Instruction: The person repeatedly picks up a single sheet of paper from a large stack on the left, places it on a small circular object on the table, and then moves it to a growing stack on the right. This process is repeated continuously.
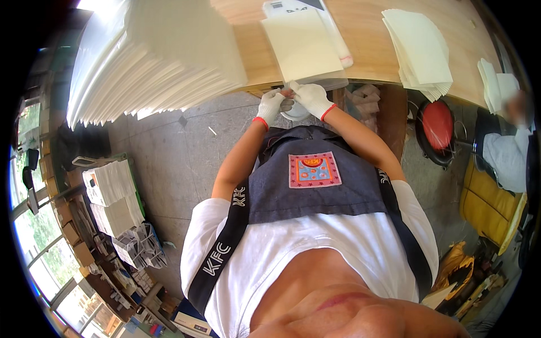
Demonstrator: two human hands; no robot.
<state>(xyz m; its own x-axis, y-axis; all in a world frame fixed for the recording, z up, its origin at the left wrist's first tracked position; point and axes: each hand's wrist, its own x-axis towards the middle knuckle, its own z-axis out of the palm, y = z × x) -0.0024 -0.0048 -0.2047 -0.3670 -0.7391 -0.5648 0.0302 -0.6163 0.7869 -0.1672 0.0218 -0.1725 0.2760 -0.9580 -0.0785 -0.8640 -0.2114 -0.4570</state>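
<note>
Both my hands wear white knit gloves with red cuffs and meet just off the table's front edge. My left hand (272,106) is closed, its fingers drawn in toward the other hand. Against its fingertips, my right hand (311,98) is closed too. Bare-looking reddish fingertips show between the gloves; whatever is pinched there is too small to make out. Just beyond my hands lies a short stack of cream paper sheets (304,48), on top of a white printed package (337,39). Under my fingers, part of a round white container (296,112) shows below table height.
A tall, fanned stack of white sheets (152,62) fills the left of the wooden table (363,28). Another cream stack (418,53) lies to the right. A red round-seated stool (438,127) and a co-worker's arm (507,158) are at right. Papers fill a rack (115,197) at left.
</note>
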